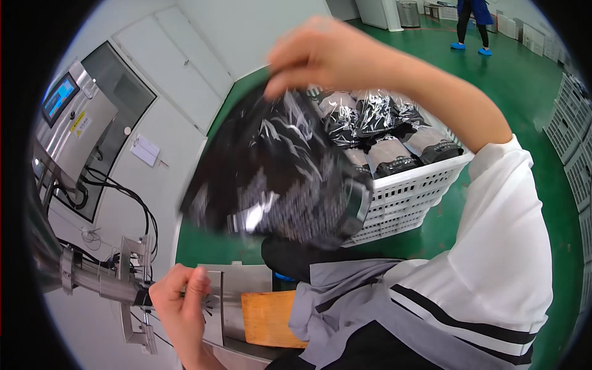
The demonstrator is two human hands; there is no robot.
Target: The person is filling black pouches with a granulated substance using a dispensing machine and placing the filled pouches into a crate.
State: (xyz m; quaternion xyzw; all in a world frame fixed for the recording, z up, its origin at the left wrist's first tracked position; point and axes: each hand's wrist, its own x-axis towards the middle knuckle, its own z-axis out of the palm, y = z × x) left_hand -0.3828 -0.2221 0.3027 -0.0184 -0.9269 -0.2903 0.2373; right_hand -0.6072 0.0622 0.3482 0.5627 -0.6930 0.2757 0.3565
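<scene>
My right hand [319, 60], raised at the top centre, pinches the gathered top of a black and clear plastic bag [282, 175]. The bag hangs blurred from my fingers, in front of a white plastic crate [411, 185] filled with similar packed bags [393, 155]. What is inside the hanging bag cannot be told. My left hand [182, 289] is at the lower left, its fingers curled, near the end of a horizontal stainless steel tube [115, 286]. Whether anything is between its fingers cannot be told.
A steel machine with a lit screen [60, 99] stands at the left. Below me are a metal plate and an orange-brown board [273, 319]. Stacked white crates [571, 125] line the right edge. A person in blue shoe covers [471, 27] stands at the far back.
</scene>
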